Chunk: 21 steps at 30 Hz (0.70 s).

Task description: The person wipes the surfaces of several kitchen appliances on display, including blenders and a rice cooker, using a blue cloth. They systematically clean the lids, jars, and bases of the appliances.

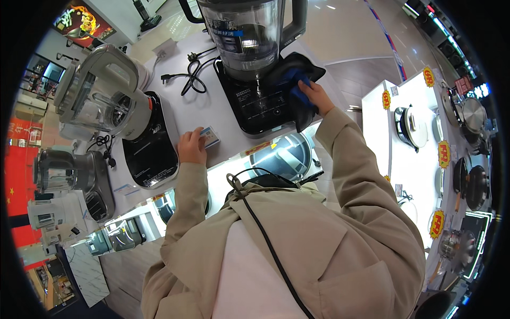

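Observation:
My right hand (317,98) is closed on a black and blue cloth (297,85). The cloth drapes over the right side of the black glossy base (252,103) of a blender, and part of it hangs past the base's front corner. A large clear blender jug (244,42) with a dark handle stands upright on that base. Near the table's front edge, my left hand (192,147) has its fingers curled at the edge of a small printed card (211,136). The fingertips hide part of the card's left side.
Left of my left hand stands a grey blender (114,95) on a black-topped base (151,149). A coiled black power cord (194,77) lies on the white table (175,114). Farther left is another grey blender (66,170). Lit white shelves with pans (411,127) stand at right.

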{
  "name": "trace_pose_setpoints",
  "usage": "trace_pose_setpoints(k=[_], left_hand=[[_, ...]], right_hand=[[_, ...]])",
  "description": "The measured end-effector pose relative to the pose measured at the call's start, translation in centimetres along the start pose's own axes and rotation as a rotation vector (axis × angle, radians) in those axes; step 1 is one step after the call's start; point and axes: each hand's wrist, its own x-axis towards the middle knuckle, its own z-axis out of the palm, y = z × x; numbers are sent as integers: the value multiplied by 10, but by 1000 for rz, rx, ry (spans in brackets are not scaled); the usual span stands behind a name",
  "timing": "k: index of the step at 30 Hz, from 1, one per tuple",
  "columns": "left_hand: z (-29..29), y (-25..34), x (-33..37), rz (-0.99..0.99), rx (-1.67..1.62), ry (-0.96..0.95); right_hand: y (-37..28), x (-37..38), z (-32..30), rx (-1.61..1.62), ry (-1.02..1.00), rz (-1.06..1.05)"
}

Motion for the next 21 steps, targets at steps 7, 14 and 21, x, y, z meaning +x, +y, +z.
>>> trace_pose_setpoints(k=[7,14,21], left_hand=[[-7,6,-2,47,43,-8],[-54,65,13,52,146,60],[-29,146,63,291,-219,-23]], right_hand=[[36,-13,-10,268,86,20],[-7,-64,34,-746,179,-654],[-32,27,39,-989,-2,-744]])
